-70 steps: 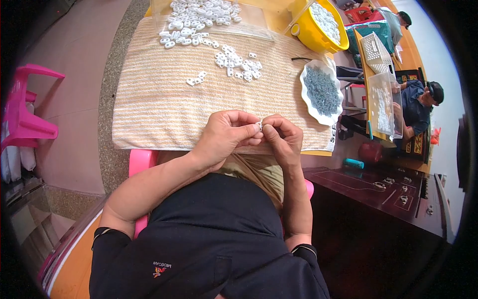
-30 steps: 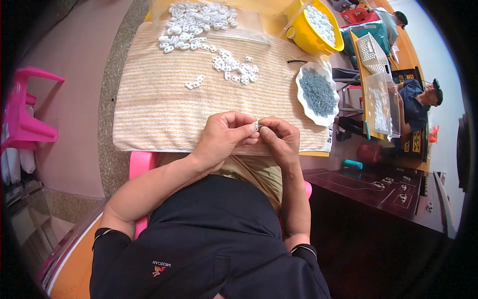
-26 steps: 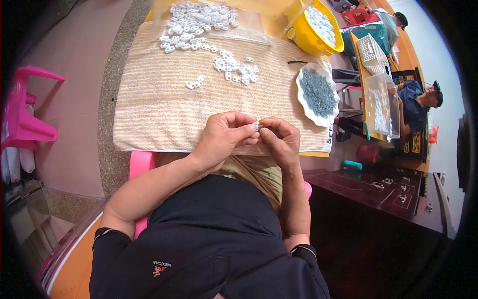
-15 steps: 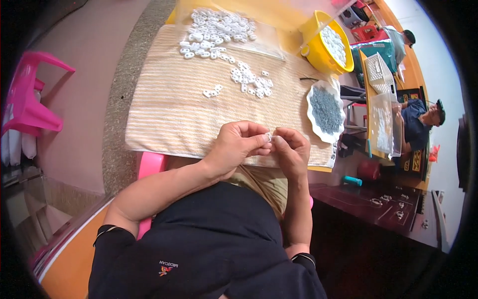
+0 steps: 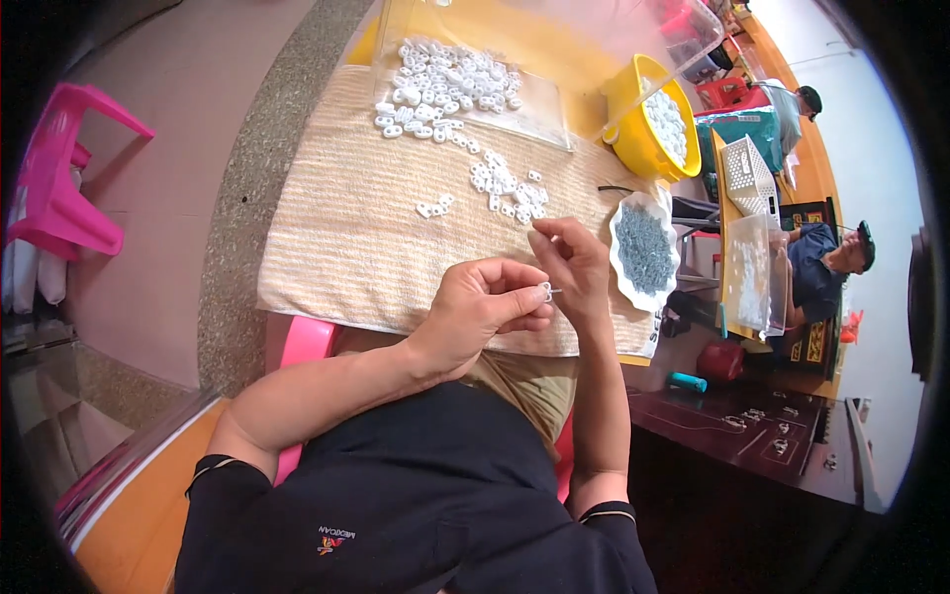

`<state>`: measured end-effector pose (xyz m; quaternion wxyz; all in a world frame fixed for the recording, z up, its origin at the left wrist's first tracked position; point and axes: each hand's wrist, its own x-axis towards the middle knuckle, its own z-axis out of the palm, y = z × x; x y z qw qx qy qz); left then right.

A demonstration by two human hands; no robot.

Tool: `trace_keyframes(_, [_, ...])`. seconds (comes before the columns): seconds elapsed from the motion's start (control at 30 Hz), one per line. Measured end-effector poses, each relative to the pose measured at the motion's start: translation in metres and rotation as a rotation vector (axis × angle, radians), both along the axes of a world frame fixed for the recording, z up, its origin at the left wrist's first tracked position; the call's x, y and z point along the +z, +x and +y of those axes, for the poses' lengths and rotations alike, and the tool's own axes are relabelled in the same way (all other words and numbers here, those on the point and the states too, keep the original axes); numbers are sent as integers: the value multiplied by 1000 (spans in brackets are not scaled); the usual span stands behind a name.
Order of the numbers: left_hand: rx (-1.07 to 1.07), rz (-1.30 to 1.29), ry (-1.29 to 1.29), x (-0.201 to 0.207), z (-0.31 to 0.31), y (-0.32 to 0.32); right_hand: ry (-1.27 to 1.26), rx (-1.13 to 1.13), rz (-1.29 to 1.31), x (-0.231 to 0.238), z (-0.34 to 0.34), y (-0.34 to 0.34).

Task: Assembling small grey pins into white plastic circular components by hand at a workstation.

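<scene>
My left hand (image 5: 495,307) pinches a small white plastic piece (image 5: 545,288) between thumb and fingers, just above the towel's near edge. A thin pin-like bit (image 5: 556,291) juts from the piece toward the right; its kind is too small to make out. My right hand (image 5: 576,265) is lifted away from it, thumb and forefinger extended, with nothing visible in them. Beyond my right fingertips lie several loose white two-holed pieces (image 5: 505,186). A smaller group of white pieces (image 5: 433,206) rests to their left.
A larger heap of white pieces (image 5: 455,79) lies at the far side by a clear plastic bin (image 5: 554,45). A yellow basket (image 5: 623,99) holds more white pieces. A scalloped white dish (image 5: 618,233) holds small grey parts. Another person (image 5: 821,262) sits at the right.
My right hand has let go of the small white piece and moved up and away. My left hand keeps hold of it, and the thin bit now shows.
</scene>
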<state>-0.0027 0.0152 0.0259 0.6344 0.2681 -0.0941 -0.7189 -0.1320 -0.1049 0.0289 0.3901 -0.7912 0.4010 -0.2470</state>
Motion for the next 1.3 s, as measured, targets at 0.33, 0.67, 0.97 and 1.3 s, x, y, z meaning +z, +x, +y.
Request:
trace_keyframes(0.33, [35, -23, 19, -8, -6, 4, -340, -2, 344, -11, -24, 20])
trace_keyframes(0.67, [33, -43, 43, -10, -8, 3, -278, 43, 191, -21, -27, 6])
trace_keyframes(0.97, [49, -56, 64, -13, -9, 5, -107, -49, 24, -27, -19, -7])
trace_keyframes(1.3, [60, -51, 75, -15, -10, 7, -266, 39, 67, -1, -30, 10])
